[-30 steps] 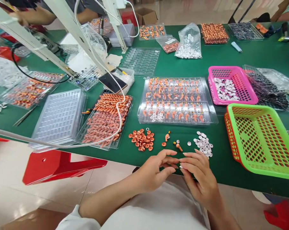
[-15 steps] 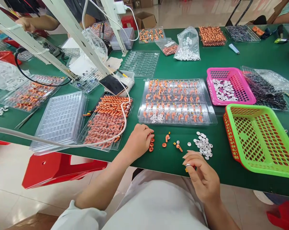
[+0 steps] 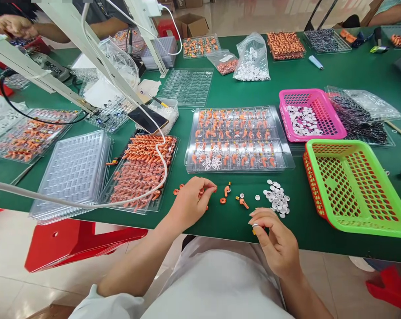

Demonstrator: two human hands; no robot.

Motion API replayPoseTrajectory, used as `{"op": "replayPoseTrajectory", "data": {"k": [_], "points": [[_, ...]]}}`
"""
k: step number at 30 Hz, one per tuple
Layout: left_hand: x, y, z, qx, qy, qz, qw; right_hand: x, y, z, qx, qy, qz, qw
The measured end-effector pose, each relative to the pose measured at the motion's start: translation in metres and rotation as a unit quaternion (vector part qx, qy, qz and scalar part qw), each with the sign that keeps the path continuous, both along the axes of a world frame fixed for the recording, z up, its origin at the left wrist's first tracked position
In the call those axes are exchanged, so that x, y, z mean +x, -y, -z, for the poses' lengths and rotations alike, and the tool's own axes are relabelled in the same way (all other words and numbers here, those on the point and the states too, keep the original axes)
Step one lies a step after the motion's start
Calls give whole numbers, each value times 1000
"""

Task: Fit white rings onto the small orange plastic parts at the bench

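Pinched between thumb and finger of my left hand [image 3: 194,201] is a small orange ring [image 3: 215,189]; more orange rings lie partly hidden beside and beneath this hand. My right hand [image 3: 276,241] pinches a small part with a white disc face and a yellow tab [image 3: 254,229], low over the table edge. Between the hands lie an orange ring [image 3: 223,200], an upright-lying orange curved piece [image 3: 227,190], another orange piece [image 3: 243,203] with a yellow tip, and a lone white disc [image 3: 257,197]. A pile of white discs [image 3: 277,198] is just beyond my right hand.
A clear tray of orange pieces [image 3: 237,138] lies ahead. On the right are a green basket [image 3: 369,190] and a pink basket [image 3: 329,108]. Stacked clear trays [image 3: 76,170], a tray of orange parts [image 3: 140,170], a phone [image 3: 148,118] and a white cable [image 3: 162,146] occupy the left.
My left hand has moved slightly right relative to the loose parts and lifted an orange ring in its fingertips. The view has shifted slightly. My right hand keeps its hold.
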State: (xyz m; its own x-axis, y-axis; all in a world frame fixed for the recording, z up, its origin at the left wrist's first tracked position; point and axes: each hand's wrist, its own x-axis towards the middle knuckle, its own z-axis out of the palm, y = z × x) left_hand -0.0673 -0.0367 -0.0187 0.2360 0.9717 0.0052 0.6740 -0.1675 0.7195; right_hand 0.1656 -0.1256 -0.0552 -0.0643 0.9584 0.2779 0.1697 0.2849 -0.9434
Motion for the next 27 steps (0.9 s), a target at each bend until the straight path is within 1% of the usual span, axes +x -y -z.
{"op": "replayPoseTrajectory", "data": {"k": [2, 3, 5, 7, 10, 14, 19, 21, 23, 25, 27], "points": [[14, 10, -2, -75, 110, -5, 991, -4, -1, -3, 4, 4, 28, 1000], [22, 14, -1, -111, 170, -7, 979, -6, -1, -4, 9, 7, 36, 999], [39, 21, 1, -171, 276, -19, 946, -12, -2, -8, 29, 15, 39, 999], [53, 26, 3, -217, 334, -27, 917, -17, -3, -11, 61, 32, 36, 997], [66, 28, 3, -249, 362, -34, 898, -19, -3, -14, 91, 64, 42, 993], [70, 28, 0, -263, 374, -31, 889, -16, -3, -17, 94, 92, 62, 989], [63, 29, 4, -258, 345, 26, 902, -12, -2, -16, 76, 110, 68, 989], [59, 28, 6, -243, 313, 58, 916, -11, -2, -16, 60, 119, 63, 989], [54, 27, 6, -212, 261, 95, 937, -10, -1, -16, 44, 122, 51, 990], [49, 25, 3, -171, 199, 146, 954, -9, -2, -16, 26, 124, 30, 992], [45, 22, -3, -142, 147, 194, 959, -8, -2, -15, 3, 126, 9, 992]]}}
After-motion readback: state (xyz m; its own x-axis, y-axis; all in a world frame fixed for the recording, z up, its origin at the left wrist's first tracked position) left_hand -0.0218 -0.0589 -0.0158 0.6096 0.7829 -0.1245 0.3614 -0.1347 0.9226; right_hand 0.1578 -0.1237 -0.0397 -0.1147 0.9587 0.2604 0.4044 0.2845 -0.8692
